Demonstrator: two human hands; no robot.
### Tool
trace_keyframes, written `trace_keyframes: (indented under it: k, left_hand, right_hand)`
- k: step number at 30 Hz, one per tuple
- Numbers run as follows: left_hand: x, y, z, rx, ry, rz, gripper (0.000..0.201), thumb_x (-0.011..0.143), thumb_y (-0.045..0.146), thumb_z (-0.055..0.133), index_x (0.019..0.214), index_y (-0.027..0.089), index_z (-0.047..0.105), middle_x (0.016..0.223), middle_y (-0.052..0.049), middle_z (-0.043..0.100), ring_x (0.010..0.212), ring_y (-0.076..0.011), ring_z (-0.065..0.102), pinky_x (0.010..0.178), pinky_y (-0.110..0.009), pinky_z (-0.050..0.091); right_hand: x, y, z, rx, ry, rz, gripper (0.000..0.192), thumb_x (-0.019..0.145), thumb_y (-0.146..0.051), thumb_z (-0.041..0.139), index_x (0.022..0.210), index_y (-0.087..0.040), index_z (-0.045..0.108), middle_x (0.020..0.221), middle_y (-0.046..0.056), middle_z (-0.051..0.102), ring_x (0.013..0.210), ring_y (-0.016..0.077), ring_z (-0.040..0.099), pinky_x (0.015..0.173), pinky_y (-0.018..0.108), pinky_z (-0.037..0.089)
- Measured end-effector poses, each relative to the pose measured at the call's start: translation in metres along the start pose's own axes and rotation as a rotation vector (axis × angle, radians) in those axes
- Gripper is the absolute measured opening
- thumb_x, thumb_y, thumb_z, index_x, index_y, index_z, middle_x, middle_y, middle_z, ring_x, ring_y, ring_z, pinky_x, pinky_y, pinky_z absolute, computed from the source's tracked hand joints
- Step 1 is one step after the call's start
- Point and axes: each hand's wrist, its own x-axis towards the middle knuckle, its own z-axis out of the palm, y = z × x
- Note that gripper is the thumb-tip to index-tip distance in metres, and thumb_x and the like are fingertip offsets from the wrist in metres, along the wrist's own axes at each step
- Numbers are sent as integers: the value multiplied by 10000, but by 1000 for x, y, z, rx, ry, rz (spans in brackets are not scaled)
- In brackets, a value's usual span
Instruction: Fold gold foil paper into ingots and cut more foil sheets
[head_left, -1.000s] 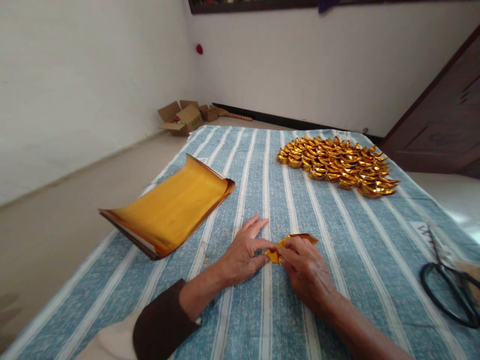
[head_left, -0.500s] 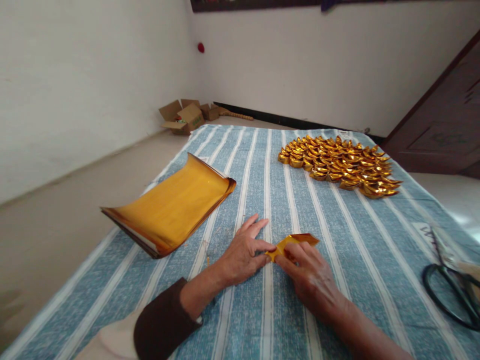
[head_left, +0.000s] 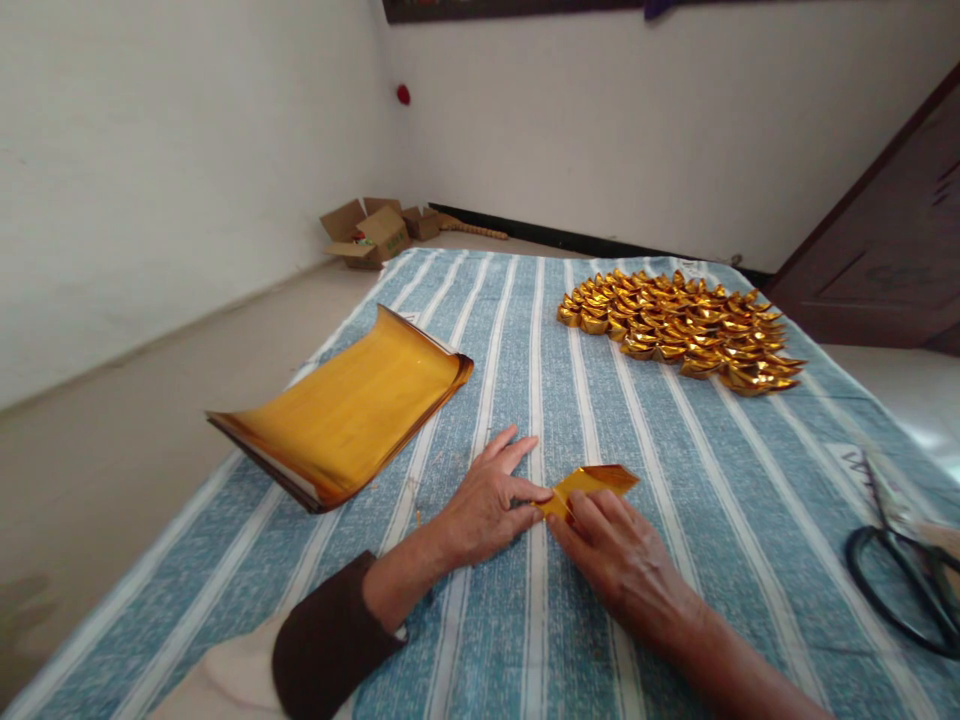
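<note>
Foil strip: the gold foil piece (head_left: 592, 481) lies on the striped cloth (head_left: 495, 650), between four and five o'clock from mid-view.
Just changed: the right hand (head_left: 628, 555) has drawn back a little toward five o'clock, baring more of the foil; the left hand (head_left: 486, 508) has stayed put. That suggests a crease being run flat (my reading).
Foil look: shiny, narrow, flattened, with a pointed far end at two o'clock and a darker upper facet; its near end is hidden by fingers.
Left grip: thumb and forefinger pinch the foil's nine o'clock end, other fingers spread.
Right grip: fingers curled onto the near edge, seemingly pinching it with the thumb.
Around the foil: gold sheets (head_left: 352, 405) at ten o'clock, folded gold pieces (head_left: 679, 330) at one, scissors (head_left: 889, 533) between three and four.
</note>
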Motion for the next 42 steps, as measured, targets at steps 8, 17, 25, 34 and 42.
trace_keyframes:
  k: [8,17,25,34,42]
  left_hand:
    - [0,0,1,5,0,-9,274,791,185,723,1024,327,746,1523,-17,355,1428,-374,173,1107,-595,233]
    - [-1,-1,2,3,18,14,289,797,194,718,1044,344,734,1529,8,346,1429,-354,187,1104,-594,251]
    - [-2,-2,3,9,14,16,288,808,197,704,1053,346,734,1521,-8,357,1428,-369,184,1105,-590,253]
    - [-1,3,-1,-2,-8,12,269,810,188,699,1036,329,742,1519,-16,363,1431,-372,178,1104,-595,252]
    - [0,4,-1,-1,21,53,269,803,194,706,1035,328,740,1490,-29,415,1417,-341,247,1103,-581,264]
  right_hand:
    - [-9,4,-2,36,3,-20,267,958,-121,383,1059,-97,629,1033,137,618,931,220,538,782,358,524]
    - [-19,5,1,82,43,4,292,956,-105,368,1067,-115,637,1093,137,630,1021,223,574,836,368,563]
    - [-24,6,0,64,68,-2,307,953,-84,359,1096,-92,630,1096,143,633,1052,229,590,837,345,583]
    - [-25,3,1,9,98,-2,308,954,-79,352,1063,-83,641,1071,143,640,1023,227,599,827,343,584]
    - [-26,4,5,36,111,19,311,955,-73,336,1046,-94,633,1086,142,610,1033,220,576,826,326,561]
